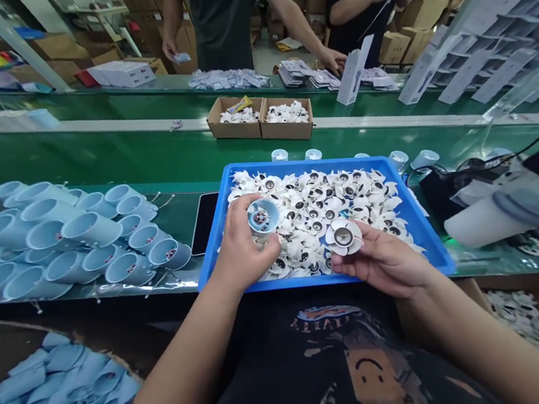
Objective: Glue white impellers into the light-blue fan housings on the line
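My left hand point(243, 248) is closed round a light blue cup-shaped housing point(271, 223), its open end facing me and small parts showing inside. In my right hand point(386, 256) is a white fan blade wheel point(352, 248) with a dark round hub, pinched at its edge. The two parts are apart, with the housing to the left of the wheel. Both hands are over a blue tray point(326, 278) heaped with similar white fan blade wheels point(300, 208).
Light blue housings point(92, 230) lie stacked at the left; more fill a box point(51, 396) below. Two cardboard boxes point(287, 132) of white parts stand beyond the tray. A dark flat device point(204, 224) lies beside it. Two people point(235, 14) stand across the bench.
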Action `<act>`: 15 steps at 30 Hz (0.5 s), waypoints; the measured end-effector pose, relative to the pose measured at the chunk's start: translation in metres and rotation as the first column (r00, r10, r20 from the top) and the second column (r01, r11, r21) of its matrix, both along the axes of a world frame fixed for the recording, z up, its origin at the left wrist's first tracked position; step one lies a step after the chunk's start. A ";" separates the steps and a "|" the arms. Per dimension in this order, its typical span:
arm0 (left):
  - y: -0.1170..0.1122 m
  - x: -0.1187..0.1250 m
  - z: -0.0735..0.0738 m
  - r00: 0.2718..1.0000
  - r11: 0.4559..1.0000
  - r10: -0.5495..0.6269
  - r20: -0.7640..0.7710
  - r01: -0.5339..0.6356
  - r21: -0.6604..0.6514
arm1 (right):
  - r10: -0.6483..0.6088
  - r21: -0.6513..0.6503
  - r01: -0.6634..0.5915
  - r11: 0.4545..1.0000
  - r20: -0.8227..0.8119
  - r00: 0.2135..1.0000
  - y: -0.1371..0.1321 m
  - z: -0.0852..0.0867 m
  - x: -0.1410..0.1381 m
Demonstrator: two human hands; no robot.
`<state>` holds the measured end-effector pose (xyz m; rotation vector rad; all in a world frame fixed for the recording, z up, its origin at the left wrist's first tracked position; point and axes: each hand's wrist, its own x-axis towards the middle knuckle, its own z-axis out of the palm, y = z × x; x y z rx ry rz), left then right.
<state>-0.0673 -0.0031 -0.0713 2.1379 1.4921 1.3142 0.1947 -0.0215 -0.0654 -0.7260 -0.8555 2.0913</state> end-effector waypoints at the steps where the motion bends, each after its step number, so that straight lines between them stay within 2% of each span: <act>1: -0.003 0.003 0.002 0.999 1.000 -0.023 -0.026 0.023 -0.001 | -0.004 0.005 0.004 1.000 -0.003 1.000 -0.002 -0.003 -0.001; 4: -0.016 0.015 0.011 0.975 0.985 -0.169 -0.142 0.161 -0.063 | -0.017 0.050 0.016 0.999 0.014 1.000 -0.005 -0.007 -0.002; 7: -0.025 0.026 0.020 0.919 0.949 -0.314 -0.239 0.299 -0.097 | -0.045 0.105 0.041 0.994 0.040 0.998 -0.007 -0.002 -0.002; 8: -0.027 0.030 0.023 0.908 0.944 -0.329 -0.259 0.317 -0.089 | -0.071 0.182 0.051 0.982 0.106 0.992 -0.008 0.001 -0.003; 9: -0.029 0.033 0.025 0.901 0.943 -0.333 -0.277 0.324 -0.081 | -0.121 0.310 0.048 0.950 0.221 0.968 -0.009 0.005 -0.004; 10: -0.030 0.036 0.026 0.897 0.943 -0.331 -0.292 0.325 -0.071 | -0.208 0.473 0.015 0.881 0.360 0.909 -0.009 0.010 -0.006; 12: -0.033 0.043 0.028 0.897 0.947 -0.314 -0.312 0.317 -0.043 | -0.451 0.739 -0.165 0.653 0.555 0.699 -0.009 0.017 -0.010; 13: -0.035 0.045 0.029 0.901 0.951 -0.299 -0.315 0.308 -0.023 | -0.549 0.795 -0.254 0.550 0.574 0.607 -0.009 0.020 -0.012; 14: -0.037 0.048 0.030 0.908 0.954 -0.285 -0.309 0.299 -0.001 | -0.604 0.821 -0.301 0.485 0.564 0.564 -0.009 0.023 -0.013; 15: -0.038 0.050 0.031 0.914 0.954 -0.280 -0.295 0.298 0.020 | -0.626 0.839 -0.313 0.445 0.541 0.561 -0.009 0.025 -0.013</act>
